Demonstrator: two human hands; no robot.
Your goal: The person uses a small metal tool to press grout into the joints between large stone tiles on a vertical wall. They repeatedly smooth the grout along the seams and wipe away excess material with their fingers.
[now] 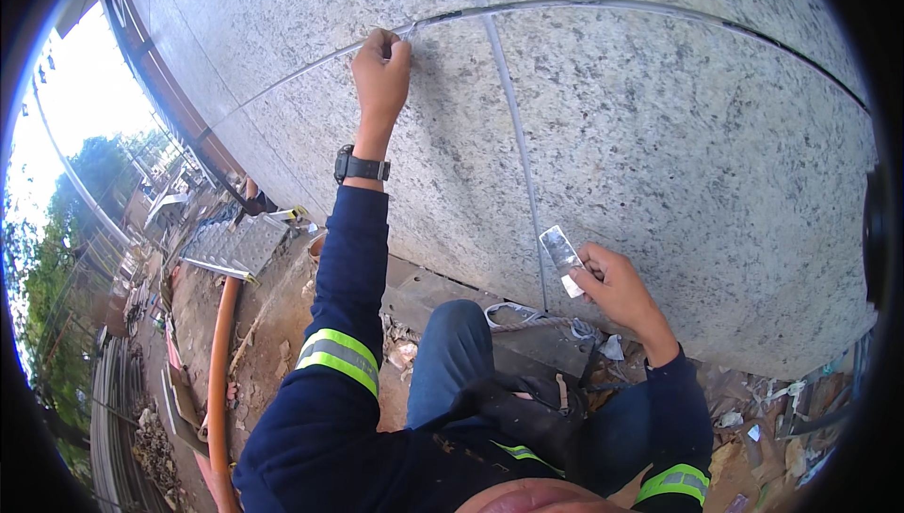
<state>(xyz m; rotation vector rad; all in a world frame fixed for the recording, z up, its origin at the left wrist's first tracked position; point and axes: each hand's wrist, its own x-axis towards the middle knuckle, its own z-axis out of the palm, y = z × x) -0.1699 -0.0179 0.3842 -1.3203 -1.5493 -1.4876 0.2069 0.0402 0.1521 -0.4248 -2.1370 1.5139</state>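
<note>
Speckled grey stone panels (640,146) stand before me, parted by narrow joints. At the horizontal joint (565,5), my left hand (381,75) is closed in a pinch against the wall; a thin clear bit shows by its fingertips, too small to name. A black watch (361,168) is on that wrist. Lower right, my right hand (612,287) grips a small flat rectangular plate (561,257), silvery with white smears, between thumb and fingers. The plate is tilted beside the lower part of the vertical joint (518,127); whether it touches the wall, I cannot tell.
A metal plank (240,242) lies at the left beside an orange pipe (222,372). Below the wall are a dark bag (527,409), a rope (537,323) and scattered rubble (734,409). Part of another person (256,195) shows beyond the plank.
</note>
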